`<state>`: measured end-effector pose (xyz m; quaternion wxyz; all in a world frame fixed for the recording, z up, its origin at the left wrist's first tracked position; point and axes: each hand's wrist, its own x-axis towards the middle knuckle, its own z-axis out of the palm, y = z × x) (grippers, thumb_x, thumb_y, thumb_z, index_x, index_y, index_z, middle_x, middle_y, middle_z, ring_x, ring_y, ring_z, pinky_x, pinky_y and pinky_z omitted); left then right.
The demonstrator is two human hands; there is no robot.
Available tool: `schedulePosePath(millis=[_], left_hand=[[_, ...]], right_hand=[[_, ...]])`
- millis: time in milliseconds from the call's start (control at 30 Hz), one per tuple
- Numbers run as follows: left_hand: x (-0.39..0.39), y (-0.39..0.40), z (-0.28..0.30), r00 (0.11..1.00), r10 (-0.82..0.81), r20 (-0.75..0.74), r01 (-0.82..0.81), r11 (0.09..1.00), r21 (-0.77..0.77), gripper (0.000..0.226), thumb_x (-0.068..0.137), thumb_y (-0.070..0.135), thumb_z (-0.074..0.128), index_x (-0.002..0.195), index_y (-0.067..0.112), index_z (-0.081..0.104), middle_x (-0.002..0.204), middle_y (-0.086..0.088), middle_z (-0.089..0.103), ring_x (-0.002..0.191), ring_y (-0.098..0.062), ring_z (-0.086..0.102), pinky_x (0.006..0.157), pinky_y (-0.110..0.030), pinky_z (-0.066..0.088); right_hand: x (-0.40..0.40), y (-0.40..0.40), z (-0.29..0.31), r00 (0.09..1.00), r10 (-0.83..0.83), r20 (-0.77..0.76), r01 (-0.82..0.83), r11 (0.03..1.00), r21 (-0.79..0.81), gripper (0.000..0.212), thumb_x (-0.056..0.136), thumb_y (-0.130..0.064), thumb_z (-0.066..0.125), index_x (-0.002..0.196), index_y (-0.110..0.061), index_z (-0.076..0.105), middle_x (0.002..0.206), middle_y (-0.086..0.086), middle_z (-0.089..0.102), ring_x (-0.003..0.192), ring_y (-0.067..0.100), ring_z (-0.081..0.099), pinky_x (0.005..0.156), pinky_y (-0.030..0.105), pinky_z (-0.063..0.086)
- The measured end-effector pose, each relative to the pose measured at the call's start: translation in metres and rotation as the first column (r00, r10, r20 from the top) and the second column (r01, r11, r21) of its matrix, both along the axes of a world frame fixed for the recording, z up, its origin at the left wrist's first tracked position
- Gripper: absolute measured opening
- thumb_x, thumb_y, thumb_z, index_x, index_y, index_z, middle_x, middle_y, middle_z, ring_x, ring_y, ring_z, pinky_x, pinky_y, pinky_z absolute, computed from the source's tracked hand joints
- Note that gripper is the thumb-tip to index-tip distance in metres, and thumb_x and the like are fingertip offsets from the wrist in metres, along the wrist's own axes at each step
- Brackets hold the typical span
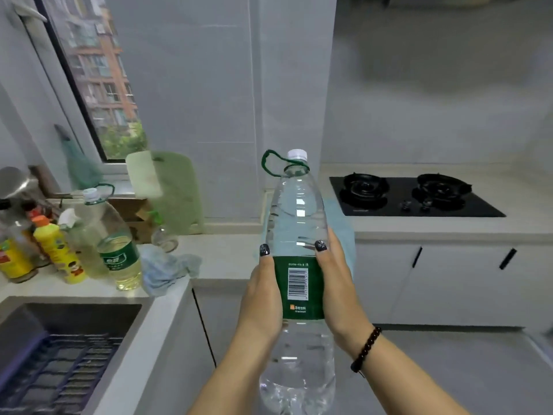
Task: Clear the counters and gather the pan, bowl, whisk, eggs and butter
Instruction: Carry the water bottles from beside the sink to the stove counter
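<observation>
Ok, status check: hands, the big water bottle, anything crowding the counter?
Left hand and right hand both grip water bottle, upright, capped, off the counter. Oil bottle, yellow bottle, blue rag beside sink.

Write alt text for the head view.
Both hands, left hand and right hand, grip a large clear water bottle upright in mid-air in a kitchen. Behind, bottles and a blue cloth sit left by a sink; a gas hob lies right.
</observation>
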<state>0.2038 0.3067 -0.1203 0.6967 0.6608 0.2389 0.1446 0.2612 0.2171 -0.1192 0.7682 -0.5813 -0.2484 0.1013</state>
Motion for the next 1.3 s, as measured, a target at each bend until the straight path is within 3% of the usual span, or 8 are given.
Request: schedulePosePath(millis=[167,233,533,767,967,1100,1167,1300], left_hand=[[0.094,-0.017,0.001,0.995,-0.093,-0.024,0.094,0.995,0.023,0.077,0.077,0.082,0.020,0.098,0.027,0.070,0.096,-0.004,0.073,0.092,-0.023,0.070,0.088,-0.049,0.055],[0.129,-0.034,0.001,0.987,-0.152,-0.046,0.153,0.988,0.020,0.081,0.068,0.085,0.019,0.098,0.030,0.071,0.097,-0.001,0.074,0.095,-0.022,0.069,0.091,-0.048,0.053],[0.251,-0.141,-0.002,0.938,-0.341,-0.062,0.342,0.940,-0.001,0.071,0.081,0.079,0.020,0.093,0.031,0.071,0.092,0.000,0.075,0.090,-0.020,0.071,0.089,-0.046,0.055],[0.346,-0.258,0.006,0.930,-0.367,-0.027,0.365,0.930,-0.045,0.053,0.099,0.052,0.027,0.085,0.027,0.071,0.084,-0.003,0.076,0.086,-0.026,0.072,0.077,-0.040,0.057],[0.414,-0.338,0.015,0.889,-0.458,0.008,0.458,0.889,-0.030,0.049,0.100,0.049,0.025,0.081,0.030,0.066,0.090,-0.005,0.075,0.087,-0.023,0.072,0.080,-0.042,0.057],[0.462,-0.373,0.016,0.862,-0.507,-0.026,0.507,0.862,-0.008,0.045,0.087,0.055,0.029,0.078,0.025,0.062,0.091,-0.010,0.073,0.090,-0.030,0.071,0.083,-0.051,0.056],[0.488,-0.383,0.010,0.862,-0.504,-0.050,0.505,0.863,-0.011,0.050,0.093,0.057,0.026,0.079,0.027,0.064,0.088,-0.007,0.074,0.090,-0.028,0.071,0.083,-0.049,0.056],[0.548,-0.404,-0.002,0.828,-0.555,-0.082,0.557,0.831,-0.002,0.058,0.092,0.057,0.024,0.096,0.016,0.065,0.094,-0.013,0.073,0.086,-0.028,0.070,0.084,-0.044,0.055]], right_hand=[[0.082,-0.023,0.003,0.993,-0.121,-0.002,0.121,0.993,0.008,0.039,0.102,-0.025,0.038,0.140,-0.034,0.039,0.122,-0.009,0.064,0.113,0.013,0.061,0.095,0.031,0.049],[0.113,-0.043,0.003,0.984,-0.176,-0.029,0.177,0.984,0.023,0.040,0.102,-0.021,0.037,0.140,-0.033,0.039,0.120,-0.009,0.066,0.110,0.012,0.063,0.090,0.027,0.052],[0.217,-0.155,-0.004,0.934,-0.355,-0.024,0.355,0.935,-0.014,0.038,0.101,-0.016,0.035,0.137,-0.028,0.041,0.103,-0.025,0.068,0.096,-0.006,0.063,0.075,0.008,0.047],[0.306,-0.272,0.006,0.919,-0.394,0.011,0.394,0.917,-0.061,0.041,0.101,-0.016,0.036,0.140,-0.028,0.040,0.111,-0.019,0.067,0.101,-0.002,0.063,0.076,0.010,0.048],[0.374,-0.352,0.012,0.898,-0.439,0.023,0.439,0.893,-0.098,0.040,0.101,-0.017,0.036,0.139,-0.028,0.041,0.115,-0.012,0.066,0.103,0.006,0.063,0.081,0.017,0.051],[0.416,-0.386,0.010,0.868,-0.497,0.009,0.494,0.862,-0.111,0.037,0.101,-0.019,0.036,0.135,-0.033,0.043,0.102,-0.022,0.068,0.093,-0.002,0.064,0.072,0.011,0.048],[0.438,-0.397,0.006,0.852,-0.523,0.011,0.519,0.843,-0.142,0.036,0.102,-0.022,0.036,0.134,-0.036,0.041,0.098,-0.024,0.068,0.089,-0.002,0.065,0.071,0.013,0.048],[0.491,-0.416,-0.006,0.803,-0.595,-0.002,0.585,0.790,-0.186,0.033,0.101,-0.024,0.037,0.131,-0.035,0.044,0.092,-0.016,0.069,0.081,0.004,0.065,0.071,0.021,0.048]])
